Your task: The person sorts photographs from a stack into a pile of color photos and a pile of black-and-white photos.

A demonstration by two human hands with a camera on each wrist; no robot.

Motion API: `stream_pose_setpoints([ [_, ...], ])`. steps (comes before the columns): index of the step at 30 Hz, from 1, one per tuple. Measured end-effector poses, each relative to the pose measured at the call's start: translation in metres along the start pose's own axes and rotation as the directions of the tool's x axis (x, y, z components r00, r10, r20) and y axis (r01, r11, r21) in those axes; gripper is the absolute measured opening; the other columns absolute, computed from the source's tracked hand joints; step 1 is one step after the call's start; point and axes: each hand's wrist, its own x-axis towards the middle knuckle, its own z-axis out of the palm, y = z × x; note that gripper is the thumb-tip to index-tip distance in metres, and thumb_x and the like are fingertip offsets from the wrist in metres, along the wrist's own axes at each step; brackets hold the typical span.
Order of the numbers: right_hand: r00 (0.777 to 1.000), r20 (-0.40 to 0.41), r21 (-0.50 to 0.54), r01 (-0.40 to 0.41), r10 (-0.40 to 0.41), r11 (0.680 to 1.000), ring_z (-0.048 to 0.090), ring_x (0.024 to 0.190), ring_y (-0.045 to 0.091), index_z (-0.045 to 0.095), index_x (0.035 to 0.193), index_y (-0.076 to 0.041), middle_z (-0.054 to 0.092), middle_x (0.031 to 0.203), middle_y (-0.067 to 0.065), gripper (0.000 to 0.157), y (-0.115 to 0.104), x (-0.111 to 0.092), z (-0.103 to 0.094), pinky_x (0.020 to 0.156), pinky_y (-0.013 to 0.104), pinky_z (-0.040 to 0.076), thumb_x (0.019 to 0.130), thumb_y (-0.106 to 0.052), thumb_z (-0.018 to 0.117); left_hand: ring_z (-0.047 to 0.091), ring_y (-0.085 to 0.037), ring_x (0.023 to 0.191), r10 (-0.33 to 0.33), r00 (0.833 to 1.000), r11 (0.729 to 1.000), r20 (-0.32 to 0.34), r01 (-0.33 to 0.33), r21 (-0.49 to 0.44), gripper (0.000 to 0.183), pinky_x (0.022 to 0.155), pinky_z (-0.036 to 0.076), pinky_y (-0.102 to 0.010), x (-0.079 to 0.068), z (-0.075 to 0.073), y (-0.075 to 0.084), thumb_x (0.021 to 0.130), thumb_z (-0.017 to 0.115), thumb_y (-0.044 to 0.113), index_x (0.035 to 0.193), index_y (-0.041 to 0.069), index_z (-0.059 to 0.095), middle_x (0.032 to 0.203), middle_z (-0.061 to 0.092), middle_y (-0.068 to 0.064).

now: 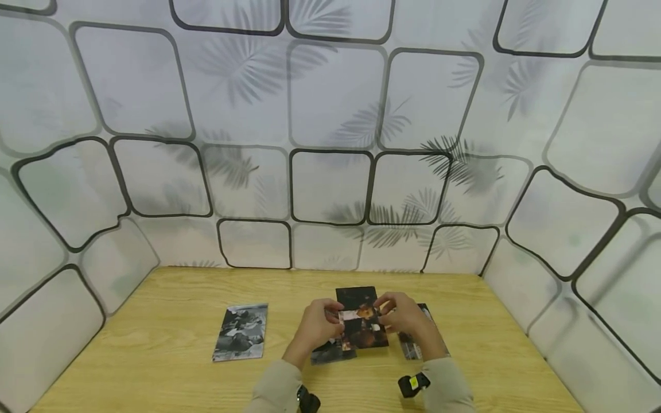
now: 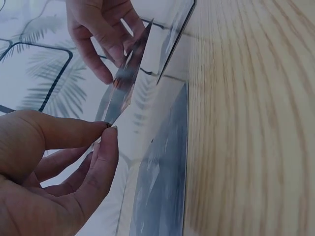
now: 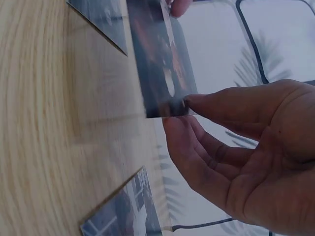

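Observation:
Both hands hold up a dark colour photo print [image 1: 364, 332] with a bright orange patch. My left hand [image 1: 316, 327] pinches its left edge between thumb and fingers, which the left wrist view shows closely. At the opposite edge, my right hand [image 1: 404, 314] pinches it with thumb and fingertips; in the right wrist view that print [image 3: 160, 59] is tilted above the table. Behind it appears another dark print [image 1: 356, 295], partly covered. A greyish print [image 1: 333, 353] lies below the left hand, partly hidden. Under the right wrist lies a black-and-white print [image 1: 410, 347], partly hidden by the arm.
A black-and-white photo print [image 1: 240, 332] lies by itself on the left of the wooden table [image 1: 170, 321]. Patterned white cloth [image 1: 330, 189] encloses the back and sides. Small black devices [image 1: 413, 384] are worn at both wrists.

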Motion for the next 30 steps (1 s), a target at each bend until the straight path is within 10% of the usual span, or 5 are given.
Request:
stream_pose_setpoints([
  [30,1.0,-0.021,-0.128,-0.012,0.009,0.992,0.06,0.078,0.023,0.067,0.117,0.004,0.06,0.096,0.016,0.032,0.036,-0.012,-0.058,0.066,0.042,0.059,0.085,0.011,0.068,0.07,-0.022,0.082,0.032,0.998,0.999,0.05,-0.03,-0.041,0.032,0.064,0.063,-0.033,0.026,0.067,0.017,0.081,0.073,-0.016,0.112,-0.008,0.069,0.105,0.065,-0.02],
])
